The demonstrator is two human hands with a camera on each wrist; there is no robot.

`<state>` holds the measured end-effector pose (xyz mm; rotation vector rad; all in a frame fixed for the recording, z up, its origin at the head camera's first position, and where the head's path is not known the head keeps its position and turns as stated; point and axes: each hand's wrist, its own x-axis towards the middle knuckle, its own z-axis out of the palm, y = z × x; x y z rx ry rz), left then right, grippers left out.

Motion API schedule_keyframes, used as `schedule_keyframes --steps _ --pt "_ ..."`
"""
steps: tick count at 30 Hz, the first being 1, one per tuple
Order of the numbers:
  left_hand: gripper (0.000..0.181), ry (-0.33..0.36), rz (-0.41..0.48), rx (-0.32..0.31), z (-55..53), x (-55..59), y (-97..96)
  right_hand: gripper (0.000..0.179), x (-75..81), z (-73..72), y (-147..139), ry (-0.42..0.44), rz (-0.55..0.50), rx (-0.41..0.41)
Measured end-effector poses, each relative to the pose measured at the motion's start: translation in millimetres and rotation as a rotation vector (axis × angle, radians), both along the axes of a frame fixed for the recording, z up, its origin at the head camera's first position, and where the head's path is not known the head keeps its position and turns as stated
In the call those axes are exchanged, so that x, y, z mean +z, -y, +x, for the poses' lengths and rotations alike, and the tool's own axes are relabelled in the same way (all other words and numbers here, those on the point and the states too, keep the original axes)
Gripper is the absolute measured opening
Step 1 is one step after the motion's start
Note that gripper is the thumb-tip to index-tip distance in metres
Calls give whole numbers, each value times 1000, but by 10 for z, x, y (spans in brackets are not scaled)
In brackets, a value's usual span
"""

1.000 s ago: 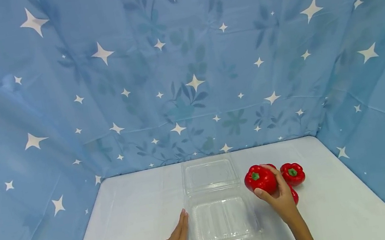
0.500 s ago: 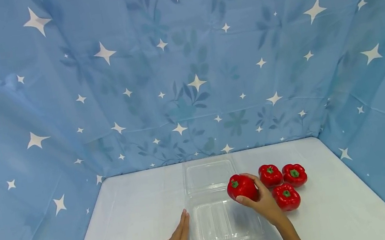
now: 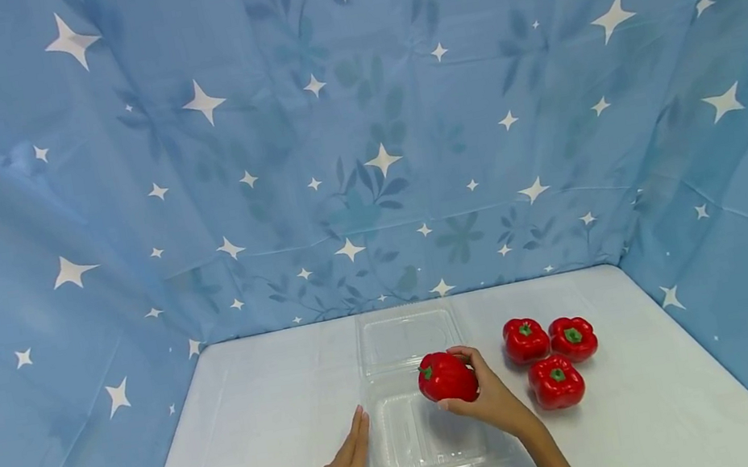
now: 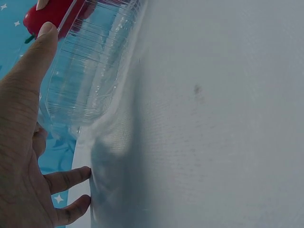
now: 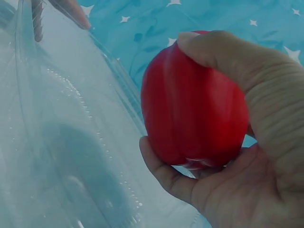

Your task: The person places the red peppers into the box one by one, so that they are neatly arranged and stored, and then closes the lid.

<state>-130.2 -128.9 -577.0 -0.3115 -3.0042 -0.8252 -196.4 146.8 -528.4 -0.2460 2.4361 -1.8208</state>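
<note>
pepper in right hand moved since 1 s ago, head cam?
Yes, leftward: the held red pepper was to the right of the clear container; now the right hand has it over the container.

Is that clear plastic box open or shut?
Open: in the head view, its lid lies folded back beyond the base instead of covering it.

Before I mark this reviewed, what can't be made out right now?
Head view: part of the held pepper, covered by the right grip.
Head view: part of the plastic box, behind that pepper and grip.
Right wrist view: the pepper's green stem, hidden behind its body.
Left wrist view: part of the pepper, cut off by the top edge.
</note>
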Motion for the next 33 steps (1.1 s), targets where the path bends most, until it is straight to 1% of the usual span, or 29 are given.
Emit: schedule_keyframes --steps 3,6,10,12,18,22,27,30,33 --pt "107 -5 -1 -1 0 -9 -1 88 -29 -19 45 -10 16 0" --pt "108 21 2 12 -3 -7 -7 86 -65 -41 98 -16 54 1" --pt "109 46 -2 24 -6 -10 -12 84 -111 -67 169 -38 98 32" --pt "109 38 -6 23 -3 -11 -12 84 -133 -72 209 -52 107 48" --pt "107 -18 -1 7 8 -11 -6 81 -198 -84 324 -83 139 91" --pt "106 -33 0 0 8 -13 4 81 -229 -81 396 -71 151 115" --pt "105 -83 -1 -18 7 -16 7 82 -280 -80 465 -39 166 128" --pt "105 -89 -1 -19 15 -15 2 81 -304 -76 499 -40 168 140" --pt "106 -65 -6 -14 18 -22 -2 81 -329 -73 528 -41 173 154"
